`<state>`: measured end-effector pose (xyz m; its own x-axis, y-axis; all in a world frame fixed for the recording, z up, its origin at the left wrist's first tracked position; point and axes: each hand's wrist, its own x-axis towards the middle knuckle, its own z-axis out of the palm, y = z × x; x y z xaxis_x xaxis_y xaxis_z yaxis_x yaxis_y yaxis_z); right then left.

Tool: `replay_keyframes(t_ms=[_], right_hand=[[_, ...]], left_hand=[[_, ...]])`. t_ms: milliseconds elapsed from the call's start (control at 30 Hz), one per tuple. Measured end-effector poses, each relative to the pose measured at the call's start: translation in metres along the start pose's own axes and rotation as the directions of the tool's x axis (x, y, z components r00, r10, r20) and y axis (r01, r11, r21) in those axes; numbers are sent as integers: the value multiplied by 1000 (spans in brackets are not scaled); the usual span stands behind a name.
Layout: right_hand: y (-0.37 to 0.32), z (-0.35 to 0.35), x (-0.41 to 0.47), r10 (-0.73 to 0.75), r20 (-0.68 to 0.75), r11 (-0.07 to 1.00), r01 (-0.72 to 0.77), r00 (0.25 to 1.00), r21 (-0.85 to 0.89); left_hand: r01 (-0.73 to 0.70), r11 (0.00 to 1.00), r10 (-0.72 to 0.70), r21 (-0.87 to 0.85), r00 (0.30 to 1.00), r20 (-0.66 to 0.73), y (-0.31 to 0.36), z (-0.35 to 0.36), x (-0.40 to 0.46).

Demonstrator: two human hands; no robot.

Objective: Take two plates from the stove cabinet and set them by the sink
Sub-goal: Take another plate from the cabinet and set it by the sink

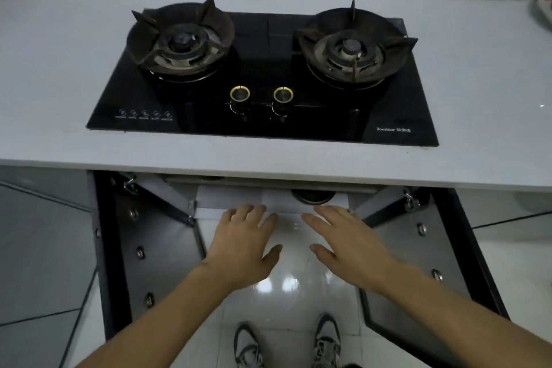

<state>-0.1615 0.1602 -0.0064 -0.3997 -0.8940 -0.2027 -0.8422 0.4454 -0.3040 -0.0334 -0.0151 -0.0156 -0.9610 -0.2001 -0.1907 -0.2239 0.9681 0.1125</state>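
Two-burner gas hob (263,75) sat in the white countertop (59,69) at 12 o'clock. Cabinet beneath it stood open: left door (149,248) swung out toward 8 o'clock, right door (418,263) toward 4 o'clock. Left hand (242,245) and right hand (349,248) were both palm-down, fingers spread wide, holding nothing, side by side but apart, fingertips at the cabinet's front edge. White shelf liner (239,197) showed inside; a dark round rim (313,196) lay at 1 o'clock of the right hand. No plates could be made out; interior mostly hidden by the countertop. Grey sneakers (327,340) at 6 o'clock on glossy floor tile (286,293)
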Motion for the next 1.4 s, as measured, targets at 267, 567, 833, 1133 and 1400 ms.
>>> replay_keyframes(t_ms=[267,567,833,1133,1400], right_hand=[[46,82,43,43,-76,998,-40,996,39],[83,190,123,15,-181,998,-2,983,68],[97,258,238,179,-214,908,-78,960,412],[69,275,345,285,-277,725,-17,918,689],[55,271,400,449,21,362,-203,894,910]], left_hand=[[24,999,-22,32,998,-53,-11,82,42],[131,991,-124,26,974,-188,-48,207,100],[389,910,-414,-141,861,-295,-148,291,136],[425,750,-655,-507,584,-479,-240,302,150],[181,156,-955,-971,279,-102,-301,299,157]])
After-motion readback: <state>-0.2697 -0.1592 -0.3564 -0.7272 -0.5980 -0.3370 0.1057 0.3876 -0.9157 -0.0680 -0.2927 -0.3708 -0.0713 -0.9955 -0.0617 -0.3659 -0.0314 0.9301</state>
